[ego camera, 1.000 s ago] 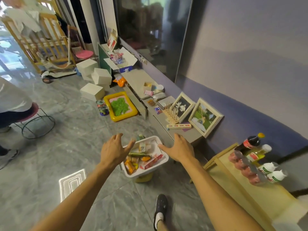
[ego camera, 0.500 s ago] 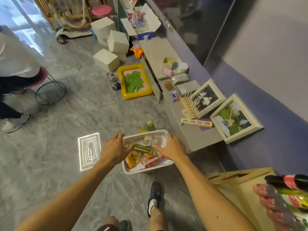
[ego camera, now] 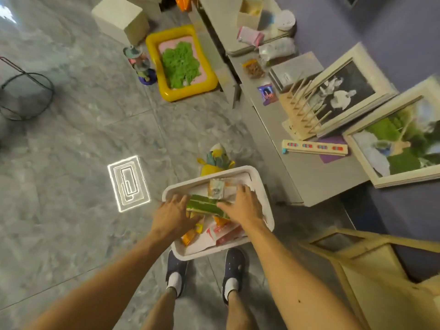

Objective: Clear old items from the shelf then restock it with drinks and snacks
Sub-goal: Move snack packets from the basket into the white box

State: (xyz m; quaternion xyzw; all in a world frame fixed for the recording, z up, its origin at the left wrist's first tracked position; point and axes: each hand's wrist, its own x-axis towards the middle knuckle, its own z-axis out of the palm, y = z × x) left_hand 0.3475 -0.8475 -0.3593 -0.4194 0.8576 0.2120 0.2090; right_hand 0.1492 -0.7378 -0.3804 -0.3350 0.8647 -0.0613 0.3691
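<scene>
Green packet (ego camera: 204, 207) lies across white bin (ego camera: 259, 179), long axis left-to-right. Left hand (ego camera: 172, 214) and right hand (ego camera: 241, 206) spread wide at opposite ends, equally near; grasp unclear.

- Both forearms are bare from elbow to wrist; no sleeves reach into view.
- The left hand (ego camera: 172, 213) and right hand (ego camera: 245, 204) wear no gloves, rings or watch.
- Dark navy slip-on shoes (ego camera: 175, 265) with small perforations.
- White ankle socks (ego camera: 174, 281).
- Bare lower legs.
</scene>
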